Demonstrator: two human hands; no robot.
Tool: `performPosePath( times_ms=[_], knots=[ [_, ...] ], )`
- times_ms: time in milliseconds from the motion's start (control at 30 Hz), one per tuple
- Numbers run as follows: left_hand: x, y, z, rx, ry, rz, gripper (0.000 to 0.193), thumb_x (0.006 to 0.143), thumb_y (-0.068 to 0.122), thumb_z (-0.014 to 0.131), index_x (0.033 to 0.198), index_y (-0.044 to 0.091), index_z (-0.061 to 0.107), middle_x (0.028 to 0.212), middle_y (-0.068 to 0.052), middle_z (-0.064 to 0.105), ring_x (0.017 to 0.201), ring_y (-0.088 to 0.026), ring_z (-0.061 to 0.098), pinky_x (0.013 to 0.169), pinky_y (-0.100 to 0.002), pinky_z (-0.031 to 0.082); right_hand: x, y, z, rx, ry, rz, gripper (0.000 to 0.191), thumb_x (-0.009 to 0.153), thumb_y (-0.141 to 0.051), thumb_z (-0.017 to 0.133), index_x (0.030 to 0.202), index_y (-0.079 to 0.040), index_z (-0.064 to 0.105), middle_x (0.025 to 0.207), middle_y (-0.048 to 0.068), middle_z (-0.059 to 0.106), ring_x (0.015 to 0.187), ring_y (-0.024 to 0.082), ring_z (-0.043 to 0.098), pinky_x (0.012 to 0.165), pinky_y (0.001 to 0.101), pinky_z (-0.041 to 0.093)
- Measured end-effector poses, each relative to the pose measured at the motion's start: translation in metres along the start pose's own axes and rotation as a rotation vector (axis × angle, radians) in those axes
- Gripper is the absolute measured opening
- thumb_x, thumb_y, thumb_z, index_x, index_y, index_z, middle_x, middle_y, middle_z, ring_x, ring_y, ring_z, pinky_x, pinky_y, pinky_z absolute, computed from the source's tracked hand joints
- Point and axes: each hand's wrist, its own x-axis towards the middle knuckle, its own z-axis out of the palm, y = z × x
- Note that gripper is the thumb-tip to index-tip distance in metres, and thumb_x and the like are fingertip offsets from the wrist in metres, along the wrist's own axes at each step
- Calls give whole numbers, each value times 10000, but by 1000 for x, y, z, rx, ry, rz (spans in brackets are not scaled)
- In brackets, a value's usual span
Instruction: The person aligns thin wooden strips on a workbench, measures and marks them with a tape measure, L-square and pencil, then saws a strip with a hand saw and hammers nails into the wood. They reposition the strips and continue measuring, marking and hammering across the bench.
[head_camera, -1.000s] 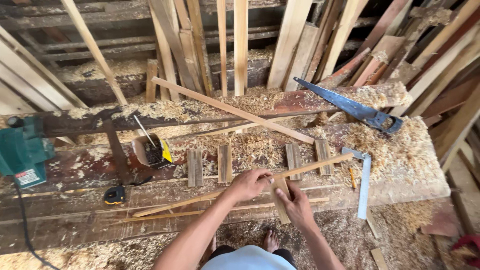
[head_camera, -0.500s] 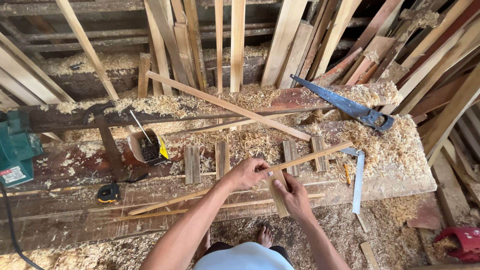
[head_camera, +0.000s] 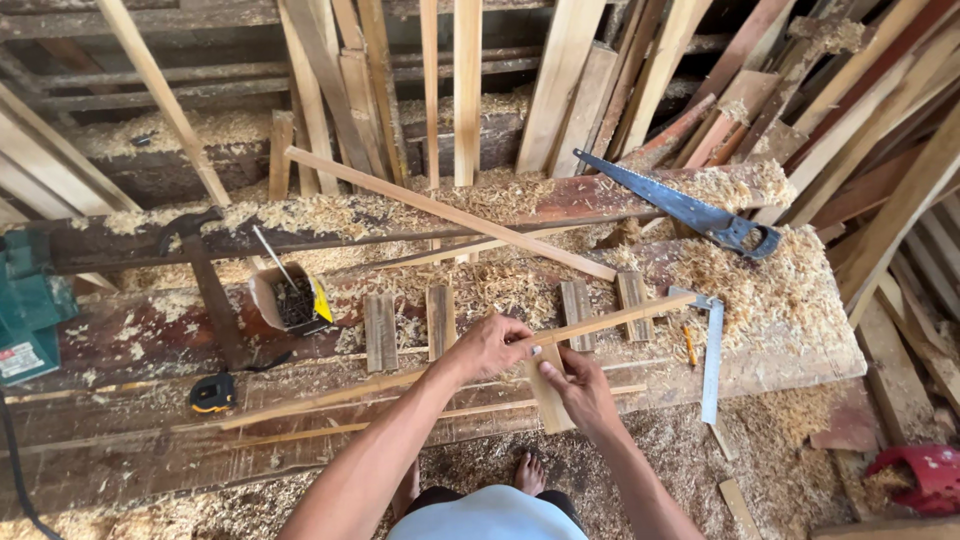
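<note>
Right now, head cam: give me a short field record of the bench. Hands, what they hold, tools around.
left hand: grips a thin wooden strip laid across the bench
right hand: on a short wooden block beneath the strip
short slats: four lie flat in a row, e.g.
handsaw: on the shavings, upper right
try square: right of the hands
tape measure: lower left
hammer: left
cup of nails: beside the hammer
bench: covered in wood shavings

Even, soft daylight — sharp focus, faint shadows (wide-angle bending at the edges), darker recesses above.
</note>
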Motion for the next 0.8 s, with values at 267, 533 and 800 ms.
performPosePath(
  times_ms=[267,533,800],
  knots=[
    [-4,32,0,129,2,-160,245,968,303,652,1067,96,737,756,-68,700,548,-126,571,524,-334,487,5,-1,-11,75,-84,34,450,918,-397,645,1276,-131,710,1128,123,806,1053,244,721,995,446,539],
    [10,45,8,82,-33,-212,224,980,279,623,1070,92,710,724,-32,654,538,-136,590,482,-305,518,10,6,-29,141,-73,79,512,906,-406,634,1344,-141,643,1254,124,734,1193,267,670,1067,500,503],
    [30,36,11,179,1,-166,233,972,313,652,1040,125,772,803,-48,738,571,-125,578,553,-311,479,18,6,-36,138,-53,28,505,898,-390,653,1319,-111,668,1208,143,761,1117,281,708,1011,496,552]
  ],
)
